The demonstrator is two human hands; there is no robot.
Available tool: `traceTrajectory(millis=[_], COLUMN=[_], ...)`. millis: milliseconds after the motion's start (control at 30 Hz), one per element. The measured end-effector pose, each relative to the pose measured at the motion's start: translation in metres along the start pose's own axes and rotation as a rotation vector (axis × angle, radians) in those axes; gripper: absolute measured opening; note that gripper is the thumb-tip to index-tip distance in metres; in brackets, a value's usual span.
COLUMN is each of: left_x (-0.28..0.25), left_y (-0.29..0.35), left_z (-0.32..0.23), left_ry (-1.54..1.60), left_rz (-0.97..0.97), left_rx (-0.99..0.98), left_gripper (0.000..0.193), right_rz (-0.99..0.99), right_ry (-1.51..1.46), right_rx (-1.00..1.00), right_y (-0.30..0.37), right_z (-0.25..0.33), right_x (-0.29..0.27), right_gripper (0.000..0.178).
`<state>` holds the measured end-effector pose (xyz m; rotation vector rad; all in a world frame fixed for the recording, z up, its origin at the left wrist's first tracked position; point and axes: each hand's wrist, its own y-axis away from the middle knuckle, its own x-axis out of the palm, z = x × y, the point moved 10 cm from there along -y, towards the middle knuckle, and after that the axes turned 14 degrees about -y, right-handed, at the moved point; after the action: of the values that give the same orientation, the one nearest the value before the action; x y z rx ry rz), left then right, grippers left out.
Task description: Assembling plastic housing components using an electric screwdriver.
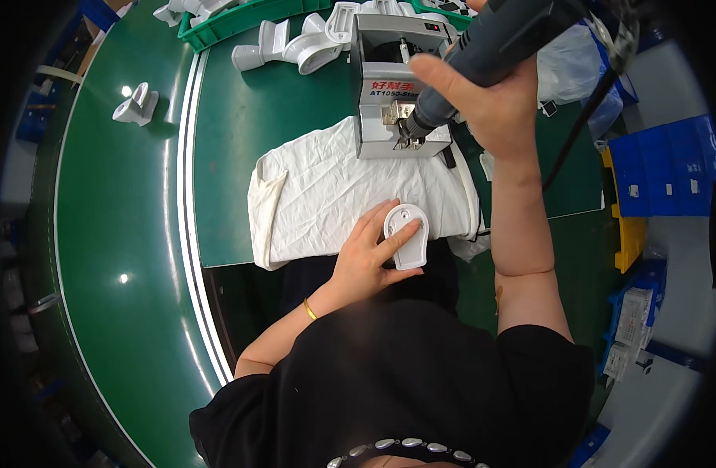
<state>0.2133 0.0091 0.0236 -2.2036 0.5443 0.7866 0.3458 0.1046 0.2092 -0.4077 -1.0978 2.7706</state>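
Observation:
My left hand [371, 248] grips a white plastic housing [409, 248] at the front edge of the bench, thumb laid over its hollow side. A white cloth [327, 195] lies spread on the bench beneath and beyond it. Higher up on the right, my right hand [498, 105] is wrapped round a dark electric screwdriver [482, 58]. The screwdriver slants down to the left, its tip at the front of a grey screw feeder [381, 129]. Whether a screw sits on the tip is too small to tell.
Several white housings [311, 48] lie behind the cloth, beside a green crate [241, 25] holding more. One white part [136, 104] rests on the green conveyor [116, 218] at left. The screwdriver's black cable [580, 129] hangs at right, near a clear plastic bag [568, 66] and blue bins [662, 168].

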Motion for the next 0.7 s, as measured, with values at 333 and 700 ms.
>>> traceTrajectory(millis=[333, 700], left_x=[0.003, -0.005], left_y=[0.003, 0.001], left_z=[0.007, 0.004], left_ry=[0.052, 0.074], left_rz=[-0.014, -0.038], left_rx=[0.003, -0.009], left_gripper=[0.075, 0.074], right_rz=[-0.170, 0.087], right_ry=[-0.665, -0.330], right_rx=[0.120, 0.251], right_y=[0.022, 0.076], right_z=[-0.025, 0.034], right_x=[-0.005, 0.014], right_gripper=[0.031, 0.052])
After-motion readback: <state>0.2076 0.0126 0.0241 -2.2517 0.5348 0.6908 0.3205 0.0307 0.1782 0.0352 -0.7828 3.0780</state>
